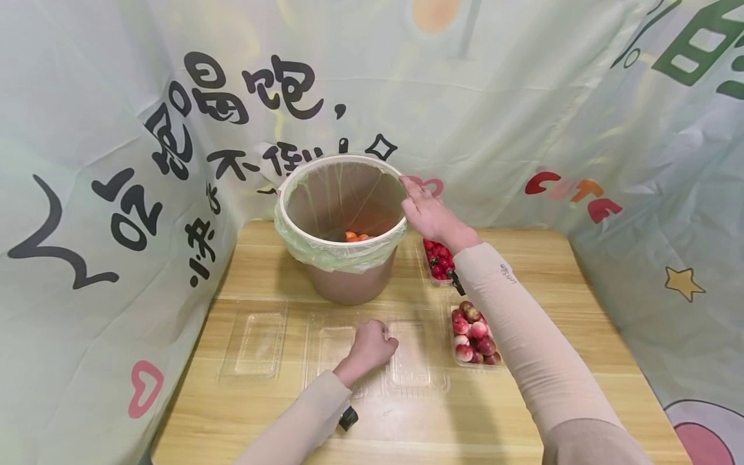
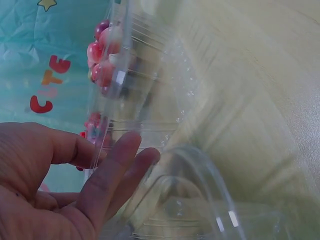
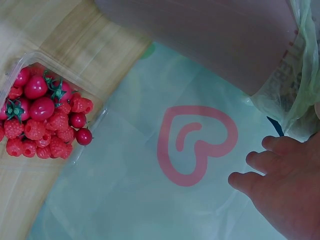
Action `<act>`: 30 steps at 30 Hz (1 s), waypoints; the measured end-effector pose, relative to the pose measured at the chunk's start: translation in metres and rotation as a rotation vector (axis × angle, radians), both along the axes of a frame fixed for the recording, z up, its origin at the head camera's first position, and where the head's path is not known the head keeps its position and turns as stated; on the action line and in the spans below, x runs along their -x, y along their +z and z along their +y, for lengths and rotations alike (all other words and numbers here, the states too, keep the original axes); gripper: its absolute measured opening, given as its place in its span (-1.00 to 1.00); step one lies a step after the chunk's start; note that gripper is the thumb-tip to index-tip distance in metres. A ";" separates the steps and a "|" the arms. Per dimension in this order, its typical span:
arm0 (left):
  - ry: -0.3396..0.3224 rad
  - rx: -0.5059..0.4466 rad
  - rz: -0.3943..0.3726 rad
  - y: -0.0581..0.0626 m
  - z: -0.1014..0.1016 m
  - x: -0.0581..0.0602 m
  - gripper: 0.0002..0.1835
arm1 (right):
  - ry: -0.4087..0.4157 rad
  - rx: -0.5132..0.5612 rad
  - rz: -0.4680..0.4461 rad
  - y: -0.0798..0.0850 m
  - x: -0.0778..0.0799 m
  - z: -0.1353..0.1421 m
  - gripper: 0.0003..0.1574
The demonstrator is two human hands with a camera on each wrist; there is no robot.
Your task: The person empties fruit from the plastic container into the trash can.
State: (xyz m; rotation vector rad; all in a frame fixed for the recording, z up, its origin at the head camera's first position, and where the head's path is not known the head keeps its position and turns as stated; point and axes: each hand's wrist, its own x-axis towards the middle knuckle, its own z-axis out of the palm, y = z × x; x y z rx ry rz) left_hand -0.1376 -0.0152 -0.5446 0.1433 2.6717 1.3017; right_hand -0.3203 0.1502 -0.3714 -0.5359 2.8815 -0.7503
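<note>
In the head view my left hand [image 1: 372,345] is at the facing edges of two clear plastic containers. Its fingers pinch the wall of the right clear container [image 1: 409,352], seen close up in the left wrist view around the rim [image 2: 125,55]. Beside it lies the other clear container [image 1: 334,336]. My right hand [image 1: 430,213] touches the right side of the pinkish bin's white rim [image 1: 285,206], fingers extended. From the right wrist view, three fingers [image 3: 250,182] stand loosely spread by the green liner [image 3: 300,80]. Orange fruit [image 1: 356,237] shows deep inside the bin.
Another clear container [image 1: 256,345] lies at the left of the wooden table [image 1: 523,420]. On the right are a tub of red-and-white plum-like fruit [image 1: 476,336] and, behind it, a tub of raspberries and cherry tomatoes [image 3: 47,117]. Printed cloth [image 1: 494,129] encloses the table.
</note>
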 end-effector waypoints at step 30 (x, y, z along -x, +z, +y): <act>0.099 0.028 0.421 0.039 -0.057 -0.001 -0.85 | 0.006 0.026 0.002 0.004 -0.001 -0.001 -0.11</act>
